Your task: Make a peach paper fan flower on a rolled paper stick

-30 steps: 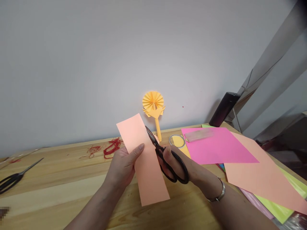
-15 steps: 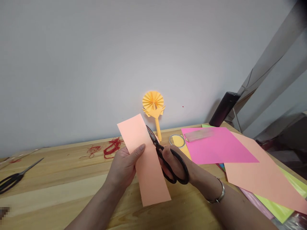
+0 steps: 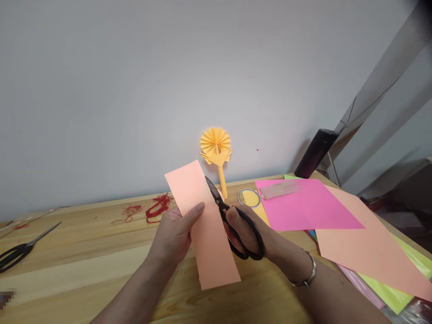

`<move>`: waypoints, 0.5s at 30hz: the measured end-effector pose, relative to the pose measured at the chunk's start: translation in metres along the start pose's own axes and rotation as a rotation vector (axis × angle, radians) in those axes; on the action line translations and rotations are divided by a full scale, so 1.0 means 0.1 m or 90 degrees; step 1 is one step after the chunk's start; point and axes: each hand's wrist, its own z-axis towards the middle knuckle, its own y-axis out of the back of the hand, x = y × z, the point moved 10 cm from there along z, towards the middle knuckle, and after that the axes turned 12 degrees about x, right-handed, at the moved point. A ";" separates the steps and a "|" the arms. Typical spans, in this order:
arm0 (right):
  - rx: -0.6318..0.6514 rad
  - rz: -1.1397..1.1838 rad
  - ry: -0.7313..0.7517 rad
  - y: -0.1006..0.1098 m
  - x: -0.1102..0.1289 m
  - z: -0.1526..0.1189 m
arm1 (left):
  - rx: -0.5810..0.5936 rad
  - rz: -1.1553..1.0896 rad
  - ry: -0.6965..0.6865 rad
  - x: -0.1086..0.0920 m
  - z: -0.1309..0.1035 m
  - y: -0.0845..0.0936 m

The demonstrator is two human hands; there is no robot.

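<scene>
A long strip of salmon-pink paper (image 3: 216,252) is held up above the table by my left hand (image 3: 175,231), its thumb lying on the front and the fingers behind. My right hand (image 3: 248,227) grips black-handled scissors (image 3: 251,225) by the loops. The scissor blades lie at the right edge of the strip, pointing up and to the left; whether they cut into it I cannot tell. Behind, a yellow pleated paper fan figure (image 3: 215,143) on a rolled stem leans against the wall.
Red thread (image 3: 158,208) lies at left on the wooden table (image 3: 84,270), with other scissors (image 3: 16,254) farther left. At right are a tape roll (image 3: 249,198), pink paper (image 3: 310,207), more salmon paper (image 3: 371,256) and a dark cylinder (image 3: 316,153).
My right hand and the scissors have shifted very slightly to the left. The strip and my left hand are almost where they were.
</scene>
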 end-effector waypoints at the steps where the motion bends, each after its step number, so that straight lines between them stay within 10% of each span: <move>1: -0.002 -0.001 -0.003 0.00 0.00 0.00 | 0.004 -0.002 0.000 0.00 0.00 0.00; 15: 0.019 -0.052 0.013 0.02 0.12 -0.04 | 0.005 -0.005 0.007 0.01 0.01 0.01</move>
